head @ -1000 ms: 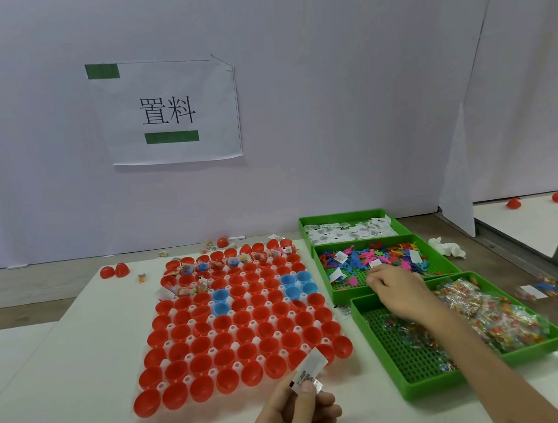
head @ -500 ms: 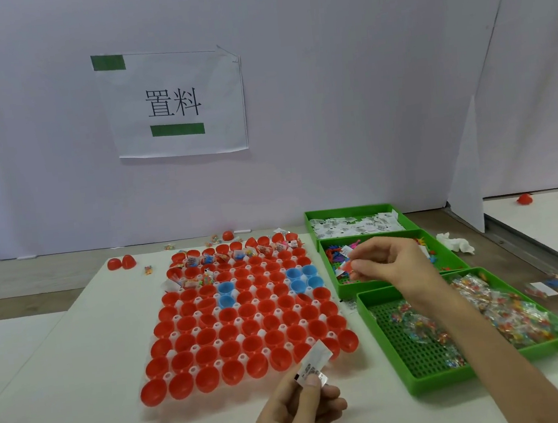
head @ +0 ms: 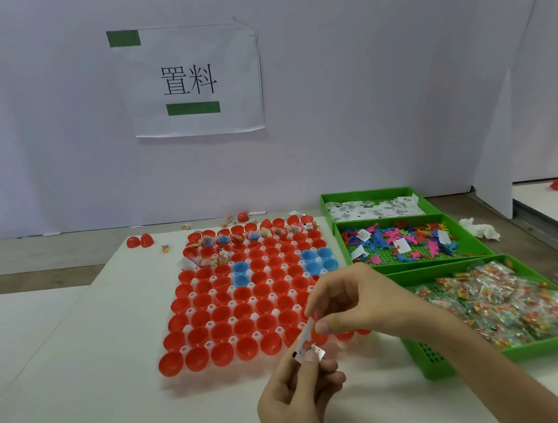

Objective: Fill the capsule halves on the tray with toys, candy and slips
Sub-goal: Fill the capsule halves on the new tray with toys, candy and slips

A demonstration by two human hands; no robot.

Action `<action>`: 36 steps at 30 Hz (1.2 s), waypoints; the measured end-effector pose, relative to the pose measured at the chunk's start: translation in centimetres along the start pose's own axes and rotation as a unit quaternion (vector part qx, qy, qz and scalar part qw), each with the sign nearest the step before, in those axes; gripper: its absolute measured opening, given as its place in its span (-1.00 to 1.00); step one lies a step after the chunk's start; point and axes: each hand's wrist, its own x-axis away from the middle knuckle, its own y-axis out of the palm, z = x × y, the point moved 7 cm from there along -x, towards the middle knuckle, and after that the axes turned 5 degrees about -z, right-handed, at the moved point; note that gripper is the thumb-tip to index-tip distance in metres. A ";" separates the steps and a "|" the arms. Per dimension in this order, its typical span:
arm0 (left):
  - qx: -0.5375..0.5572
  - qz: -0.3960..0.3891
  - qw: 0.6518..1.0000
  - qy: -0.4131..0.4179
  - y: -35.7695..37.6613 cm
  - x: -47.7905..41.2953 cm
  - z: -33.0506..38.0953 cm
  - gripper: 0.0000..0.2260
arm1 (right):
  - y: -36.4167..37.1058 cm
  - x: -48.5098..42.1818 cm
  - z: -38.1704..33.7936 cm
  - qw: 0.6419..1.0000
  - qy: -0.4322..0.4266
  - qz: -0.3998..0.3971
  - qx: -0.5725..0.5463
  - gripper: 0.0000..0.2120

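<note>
While left hand [head: 297,399] pinches slip [head: 305,341] low, right hand [head: 356,303] curls, pinching its top.

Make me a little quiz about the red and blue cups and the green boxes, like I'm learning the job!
1. True or false: the blue capsule halves sit in the tray's nearest row.
2. Which green bin holds the wrapped candy? A far, B middle, C nearest.
3. Fill in: the left hand pinches a paper ____.
Key: 1 false, they sit farther back. 2 C, the nearest bin. 3 slip.
</note>
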 end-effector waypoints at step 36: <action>-0.003 0.048 0.998 0.030 -0.3 0.7 1.2 -0.88 | 1.5 -0.3 0.1 0.999 0.000 -0.024 -0.024 -0.89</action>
